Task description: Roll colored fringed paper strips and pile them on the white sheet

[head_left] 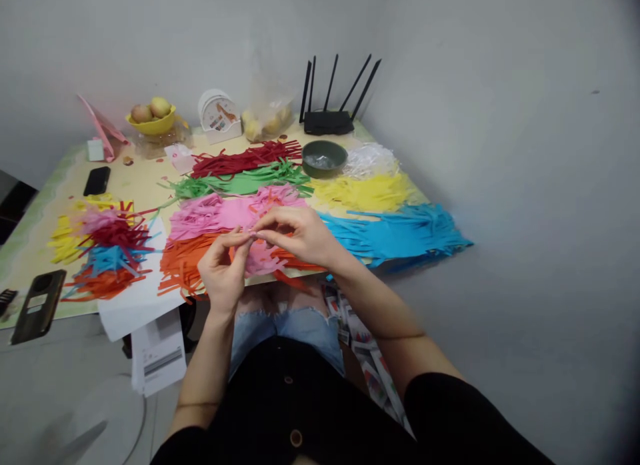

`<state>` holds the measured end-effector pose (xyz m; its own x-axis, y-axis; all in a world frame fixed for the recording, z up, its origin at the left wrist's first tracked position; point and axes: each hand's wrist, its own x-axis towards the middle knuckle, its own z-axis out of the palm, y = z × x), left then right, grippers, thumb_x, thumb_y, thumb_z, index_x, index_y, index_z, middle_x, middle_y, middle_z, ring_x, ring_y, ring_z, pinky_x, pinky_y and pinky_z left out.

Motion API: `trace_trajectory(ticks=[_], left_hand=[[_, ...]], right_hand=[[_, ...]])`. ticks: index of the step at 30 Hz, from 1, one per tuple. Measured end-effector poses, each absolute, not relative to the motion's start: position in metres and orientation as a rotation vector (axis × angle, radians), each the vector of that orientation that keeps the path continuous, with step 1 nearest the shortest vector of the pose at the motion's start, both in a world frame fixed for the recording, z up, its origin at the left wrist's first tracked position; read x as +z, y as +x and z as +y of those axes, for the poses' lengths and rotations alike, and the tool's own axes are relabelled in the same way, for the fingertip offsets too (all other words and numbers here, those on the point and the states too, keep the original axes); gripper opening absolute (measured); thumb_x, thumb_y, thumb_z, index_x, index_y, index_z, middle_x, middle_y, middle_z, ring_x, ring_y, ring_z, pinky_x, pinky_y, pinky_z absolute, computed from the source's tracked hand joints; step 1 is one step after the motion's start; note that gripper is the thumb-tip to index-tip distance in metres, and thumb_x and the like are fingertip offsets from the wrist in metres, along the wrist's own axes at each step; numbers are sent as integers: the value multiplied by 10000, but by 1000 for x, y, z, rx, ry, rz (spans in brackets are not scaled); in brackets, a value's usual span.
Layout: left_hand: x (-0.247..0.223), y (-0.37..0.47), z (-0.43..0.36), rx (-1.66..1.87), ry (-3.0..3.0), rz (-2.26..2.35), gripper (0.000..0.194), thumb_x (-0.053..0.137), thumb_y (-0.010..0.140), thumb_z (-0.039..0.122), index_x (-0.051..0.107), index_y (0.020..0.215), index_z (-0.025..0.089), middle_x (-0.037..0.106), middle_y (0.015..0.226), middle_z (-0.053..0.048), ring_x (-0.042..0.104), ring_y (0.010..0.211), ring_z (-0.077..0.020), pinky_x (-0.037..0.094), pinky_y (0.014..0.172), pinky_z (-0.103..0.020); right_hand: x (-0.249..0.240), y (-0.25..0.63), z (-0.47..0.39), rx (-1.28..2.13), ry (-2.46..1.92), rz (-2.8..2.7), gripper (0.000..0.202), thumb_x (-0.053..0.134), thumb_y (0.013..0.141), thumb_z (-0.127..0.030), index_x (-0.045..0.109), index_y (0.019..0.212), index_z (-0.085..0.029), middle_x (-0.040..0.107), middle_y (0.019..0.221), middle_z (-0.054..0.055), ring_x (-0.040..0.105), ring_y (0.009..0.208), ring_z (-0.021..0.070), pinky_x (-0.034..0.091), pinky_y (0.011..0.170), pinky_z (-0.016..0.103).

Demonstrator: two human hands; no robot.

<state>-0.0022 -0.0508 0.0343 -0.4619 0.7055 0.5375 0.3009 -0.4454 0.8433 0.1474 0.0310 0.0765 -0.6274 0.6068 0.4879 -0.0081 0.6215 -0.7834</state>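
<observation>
My left hand [225,268] and my right hand [299,235] meet fingertip to fingertip above the table's front edge. Both are pinched on something too small to make out. Beneath and behind them lie pink fringed paper [233,211] and orange fringed paper [185,258]. Blue fringed paper [395,235] spreads to the right of my right hand, with yellow fringed paper [363,193] behind it. Green strips [245,180] and dark red strips [245,159] lie farther back. A mixed pile of coloured strips [113,241] sits to the left.
A green bowl [324,159] stands beside white shredded strips [371,159]. Along the back are a black router [329,123], a yellow fruit bowl [153,123] and a plastic bag [267,115]. Two phones [97,181] [39,307] lie left; white paper [140,308] overhangs the front edge.
</observation>
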Motion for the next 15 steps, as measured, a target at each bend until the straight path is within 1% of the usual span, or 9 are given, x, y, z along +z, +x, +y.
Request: trace_trajectory(ticks=[2, 4, 8, 9, 13, 15], left_hand=[[35, -4, -52, 1984, 1517, 1465, 39, 747, 850, 247, 742, 859, 209, 756, 861, -21, 735, 934, -189, 548, 1030, -438], [35, -5, -52, 1976, 1565, 1452, 23, 739, 855, 231, 742, 870, 213, 754, 864, -15, 733, 938, -181, 538, 1044, -427], [37, -4, -53, 1919, 1413, 1464, 92, 773, 826, 270, 733, 866, 199, 749, 859, -32, 737, 936, -195, 584, 935, -365], [38, -4, -53, 1931, 1393, 1479, 104, 776, 823, 281, 732, 865, 197, 749, 858, -35, 737, 941, -198, 584, 933, -365], [40, -4, -56, 1978, 1442, 1528, 77, 758, 842, 276, 745, 877, 208, 754, 878, -28, 728, 1002, -204, 536, 1031, -401], [42, -5, -57, 1952, 1446, 1522, 63, 761, 838, 258, 745, 872, 208, 755, 879, -28, 724, 1020, -204, 534, 1031, -389]], right_hand=[[75, 146, 31, 892, -450, -2080, 144, 619, 936, -276, 705, 922, -161, 701, 855, 41, 632, 732, 123, 510, 675, 243], [72, 144, 30, 888, -420, -2085, 120, 613, 934, -254, 681, 936, -155, 681, 827, 31, 610, 679, 105, 493, 634, 227], [70, 142, 29, 1016, -403, -2085, 178, 588, 969, -324, 655, 941, -161, 667, 789, 12, 607, 627, 93, 488, 603, 219], [70, 141, 29, 1039, -401, -2076, 199, 590, 970, -346, 659, 943, -160, 674, 803, 16, 616, 630, 95, 495, 606, 223], [75, 143, 30, 1115, -388, -2045, 232, 625, 950, -372, 700, 989, -157, 705, 902, 43, 648, 663, 106, 518, 598, 228], [77, 144, 31, 1119, -403, -2039, 215, 623, 949, -354, 707, 987, -159, 710, 887, 39, 646, 654, 105, 517, 586, 225]])
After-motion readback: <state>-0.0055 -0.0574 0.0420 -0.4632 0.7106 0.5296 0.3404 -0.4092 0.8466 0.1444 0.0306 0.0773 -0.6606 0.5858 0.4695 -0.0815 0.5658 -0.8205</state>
